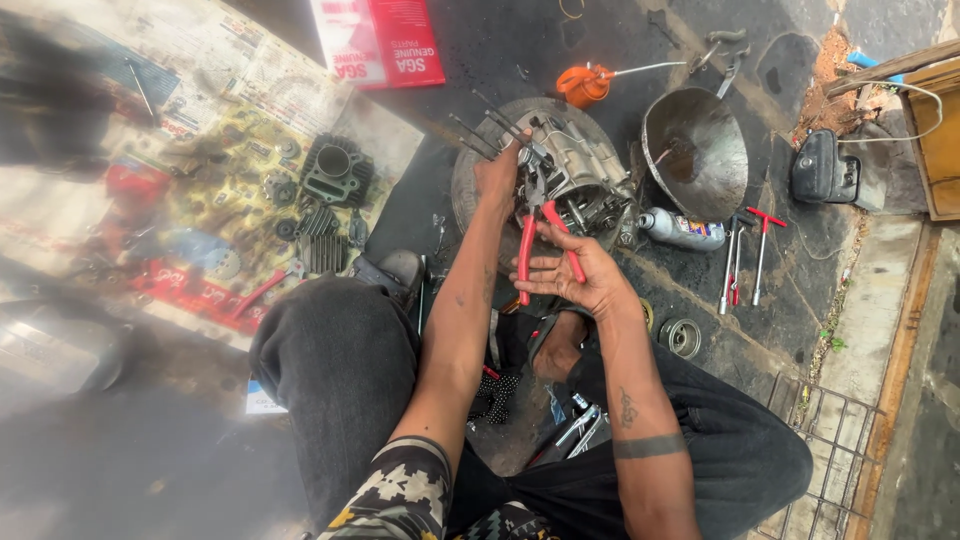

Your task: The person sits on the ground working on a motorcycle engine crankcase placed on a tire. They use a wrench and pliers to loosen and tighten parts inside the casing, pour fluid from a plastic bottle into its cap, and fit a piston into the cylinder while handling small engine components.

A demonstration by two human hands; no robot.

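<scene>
A grey engine casing [577,170] with long studs sits on a round pad on the dark floor in front of me. My left hand [497,172] rests on the casing's left side, fingers curled against it. My right hand [580,275] grips red-handled pliers [545,238], whose jaws point up at the casing. I sit with my knees apart in dark trousers.
A metal funnel-shaped bowl [696,150], an orange oil can [583,84] and a small bottle [682,229] lie to the right. Red T-handle wrenches [748,255] lie nearby. A cylinder block [335,170] and loose parts rest on printed sheets at left. A red box [378,42] lies at the top.
</scene>
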